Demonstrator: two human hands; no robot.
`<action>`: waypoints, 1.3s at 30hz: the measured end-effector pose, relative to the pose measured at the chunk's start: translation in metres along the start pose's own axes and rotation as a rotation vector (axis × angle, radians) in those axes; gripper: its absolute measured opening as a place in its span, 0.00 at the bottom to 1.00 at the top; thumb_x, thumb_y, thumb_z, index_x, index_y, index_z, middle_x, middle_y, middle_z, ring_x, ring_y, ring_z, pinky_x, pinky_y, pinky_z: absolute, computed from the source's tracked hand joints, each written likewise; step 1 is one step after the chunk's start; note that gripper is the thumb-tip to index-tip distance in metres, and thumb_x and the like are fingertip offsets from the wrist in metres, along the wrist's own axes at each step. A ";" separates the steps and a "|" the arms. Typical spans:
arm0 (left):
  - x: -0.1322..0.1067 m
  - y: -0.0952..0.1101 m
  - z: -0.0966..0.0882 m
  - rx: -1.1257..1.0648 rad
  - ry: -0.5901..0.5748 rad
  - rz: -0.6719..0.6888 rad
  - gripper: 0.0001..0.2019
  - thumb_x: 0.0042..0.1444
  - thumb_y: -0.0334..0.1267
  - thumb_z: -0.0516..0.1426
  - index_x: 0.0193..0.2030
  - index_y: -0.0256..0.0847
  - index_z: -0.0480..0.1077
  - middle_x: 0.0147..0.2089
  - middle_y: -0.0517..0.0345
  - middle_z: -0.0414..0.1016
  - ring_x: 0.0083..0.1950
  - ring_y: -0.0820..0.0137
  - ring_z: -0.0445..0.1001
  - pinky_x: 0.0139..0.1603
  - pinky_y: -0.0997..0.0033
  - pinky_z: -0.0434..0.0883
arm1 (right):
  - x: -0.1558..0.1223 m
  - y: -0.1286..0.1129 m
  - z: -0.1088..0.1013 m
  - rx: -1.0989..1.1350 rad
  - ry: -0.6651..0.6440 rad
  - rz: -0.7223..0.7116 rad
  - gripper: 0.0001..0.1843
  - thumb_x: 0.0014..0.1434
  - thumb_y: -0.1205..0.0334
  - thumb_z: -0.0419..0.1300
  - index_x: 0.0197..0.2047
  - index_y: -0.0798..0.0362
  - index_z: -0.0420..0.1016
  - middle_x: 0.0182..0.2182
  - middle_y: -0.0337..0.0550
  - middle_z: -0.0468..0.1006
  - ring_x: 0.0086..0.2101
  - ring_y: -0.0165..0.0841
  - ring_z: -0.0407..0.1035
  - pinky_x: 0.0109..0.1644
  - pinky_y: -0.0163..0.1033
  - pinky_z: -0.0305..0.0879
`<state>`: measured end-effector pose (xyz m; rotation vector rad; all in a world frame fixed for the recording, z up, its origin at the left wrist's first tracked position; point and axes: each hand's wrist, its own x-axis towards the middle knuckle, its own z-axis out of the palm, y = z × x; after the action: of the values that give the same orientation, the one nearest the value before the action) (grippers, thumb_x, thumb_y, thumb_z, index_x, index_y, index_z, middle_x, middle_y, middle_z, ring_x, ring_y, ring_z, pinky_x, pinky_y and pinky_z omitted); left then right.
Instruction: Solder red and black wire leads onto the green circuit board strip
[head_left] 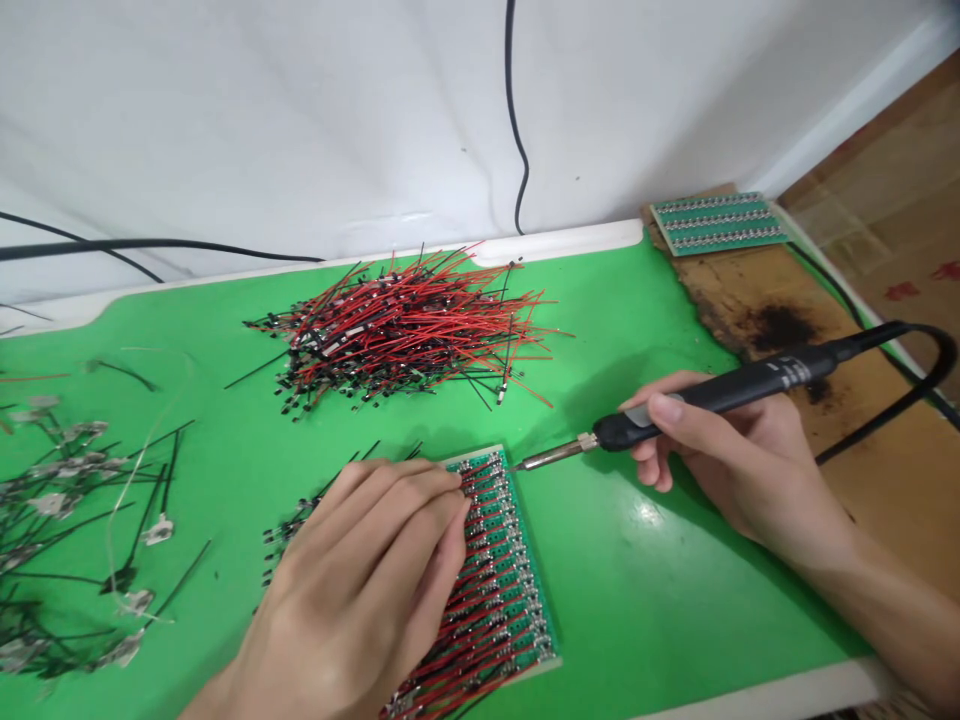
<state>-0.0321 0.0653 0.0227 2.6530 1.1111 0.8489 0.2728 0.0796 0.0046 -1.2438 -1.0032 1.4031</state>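
My right hand [720, 455] grips a black soldering iron [720, 395] like a pen. Its metal tip points left, close to the upper right edge of a green circuit board [536, 590]; whether it touches a pad I cannot tell. Rows of red wires [480, 640] lie across the board, their ends along a line of solder joints near its right side. Over the board's upper left rests my left hand [375, 570], thumb and fingertips pinched together at the top wires. What sits between those fingertips is hidden. Small black parts [281, 540] stick out left of this hand.
A heap of red and black wires [405, 325] lies behind the board on the green mat [630, 590]. Loose black leads with whitish pieces [52, 500] spread at left. A second circuit board [720, 222] rests on scorched cardboard [750, 300] at right. The iron's cord [930, 335] loops there.
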 end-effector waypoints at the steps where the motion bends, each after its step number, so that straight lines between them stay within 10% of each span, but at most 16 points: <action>1: 0.001 0.000 0.000 0.001 0.006 0.000 0.06 0.70 0.23 0.62 0.49 0.36 0.78 0.49 0.57 0.85 0.53 0.73 0.81 0.65 0.66 0.73 | 0.000 0.000 0.000 -0.002 0.004 0.000 0.11 0.64 0.50 0.78 0.38 0.48 0.92 0.25 0.42 0.86 0.22 0.31 0.80 0.24 0.29 0.77; 39: 0.007 -0.003 -0.003 -0.020 0.002 0.012 0.08 0.70 0.22 0.62 0.49 0.37 0.78 0.48 0.59 0.85 0.50 0.73 0.82 0.60 0.64 0.75 | -0.001 0.002 0.000 0.015 0.007 0.028 0.10 0.64 0.51 0.79 0.39 0.48 0.92 0.25 0.41 0.86 0.23 0.31 0.80 0.25 0.29 0.77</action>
<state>-0.0315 0.0717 0.0268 2.6457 1.0827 0.8609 0.2724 0.0784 0.0024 -1.2550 -0.9723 1.4241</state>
